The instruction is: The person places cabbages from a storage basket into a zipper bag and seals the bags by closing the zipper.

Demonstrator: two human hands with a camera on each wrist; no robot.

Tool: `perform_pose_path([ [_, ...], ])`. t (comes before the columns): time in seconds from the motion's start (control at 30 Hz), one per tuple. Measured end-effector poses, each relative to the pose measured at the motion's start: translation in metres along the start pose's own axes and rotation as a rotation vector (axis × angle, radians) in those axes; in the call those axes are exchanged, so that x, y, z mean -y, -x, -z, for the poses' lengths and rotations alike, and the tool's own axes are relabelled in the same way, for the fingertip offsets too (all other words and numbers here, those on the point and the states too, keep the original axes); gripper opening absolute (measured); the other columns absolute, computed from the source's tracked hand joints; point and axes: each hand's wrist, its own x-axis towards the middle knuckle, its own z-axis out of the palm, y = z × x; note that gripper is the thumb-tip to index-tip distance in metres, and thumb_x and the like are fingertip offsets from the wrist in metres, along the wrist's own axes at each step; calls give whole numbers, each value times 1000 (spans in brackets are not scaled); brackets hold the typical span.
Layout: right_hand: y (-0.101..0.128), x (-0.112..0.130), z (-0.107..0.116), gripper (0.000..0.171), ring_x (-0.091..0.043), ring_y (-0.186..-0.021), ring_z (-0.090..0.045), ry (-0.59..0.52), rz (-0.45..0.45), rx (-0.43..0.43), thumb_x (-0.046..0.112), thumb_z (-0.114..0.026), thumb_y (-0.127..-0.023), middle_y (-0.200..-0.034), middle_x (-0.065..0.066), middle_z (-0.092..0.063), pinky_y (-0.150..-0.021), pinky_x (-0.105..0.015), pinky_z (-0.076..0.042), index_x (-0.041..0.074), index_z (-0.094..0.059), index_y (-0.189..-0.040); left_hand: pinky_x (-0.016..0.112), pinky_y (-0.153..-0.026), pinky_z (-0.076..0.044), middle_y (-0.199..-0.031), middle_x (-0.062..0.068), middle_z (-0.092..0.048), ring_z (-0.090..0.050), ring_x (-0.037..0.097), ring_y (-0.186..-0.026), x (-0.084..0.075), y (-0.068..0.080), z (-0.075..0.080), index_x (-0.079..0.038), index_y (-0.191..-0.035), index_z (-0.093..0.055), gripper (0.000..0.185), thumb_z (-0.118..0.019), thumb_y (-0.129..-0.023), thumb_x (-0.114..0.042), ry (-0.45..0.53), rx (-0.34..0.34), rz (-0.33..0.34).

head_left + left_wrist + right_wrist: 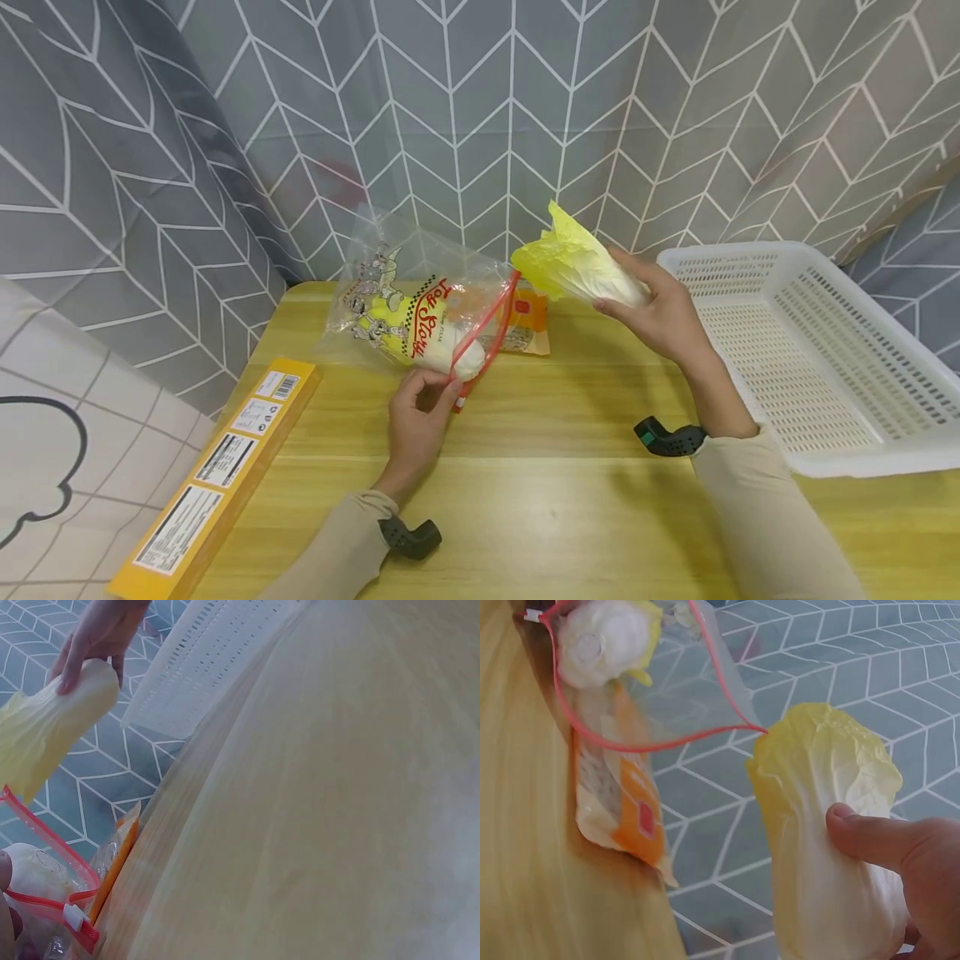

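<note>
While our left hand [420, 417] pinches the red-edged mouth of a clear zip bag [431, 321] between thumb and fingers, our right hand [663, 312] grasps a pale cabbage [577, 262], thumb on one side, leafy end towards the bag. We hold this cabbage above the table [540, 517], outside the bag and near the mouth's upper corner; we cannot tell whether they touch. Inside the bag lies another cabbage [468, 360], its white base at the opening. We see an orange packet [531, 312] partly behind the bag, a white basket [795, 358] on our right and a yellow box [217, 467] on our left.
</note>
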Motion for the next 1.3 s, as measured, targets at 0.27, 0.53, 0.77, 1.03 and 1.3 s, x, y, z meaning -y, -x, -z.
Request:
perform_pose_path([
  [0.27,17,-8,-20,75,-40,-134,-51,-70,-61,-29,21,-80,-89,-156,-17,-48,-104,-58,-44,20,-44,-154,19,-78,-49,-96,6,-64,-57,12,-89,0,3,-7,-7,-92,-70,10,-78,-90,-12,35,-8,6],
  [0.53,20,-11,-16,76,-34,-126,-54,-67,-102,-5,31,-80,-89,-153,-15,-51,-93,-39,-46,25,-43,-155,20,-77,-51,-97,5,-64,-58,14,-90,2,2,-7,-8,-94,-69,12,-77,-91,-16,29,3,0],
  [0.77,21,-7,-3,74,-27,-126,-53,-60,-133,41,36,-80,-89,-158,-6,-47,-90,-24,-42,33,-44,-154,19,-77,-52,-96,5,-63,-59,13,-89,0,0,-2,-6,-94,-68,11,-77,-91,-12,29,-13,-10],
  [1.03,22,1,7,69,-22,-124,-55,40,30,123,27,-85,-85,-145,-6,-60,-92,-23,-39,26,-55,-147,19,-77,-51,-96,8,-63,-58,14,-88,-1,-1,-2,-4,-93,-68,12,-77,-90,-12,43,-24,-11],
  [1.3,28,-3,11,65,-36,-115,-59,246,229,222,14,-86,-81,-128,-20,-67,-95,-50,-44,9,-60,-141,21,-79,-51,-95,10,-64,-58,17,-89,-2,0,-2,-2,-93,-66,12,-75,-92,-10,67,-23,21],
])
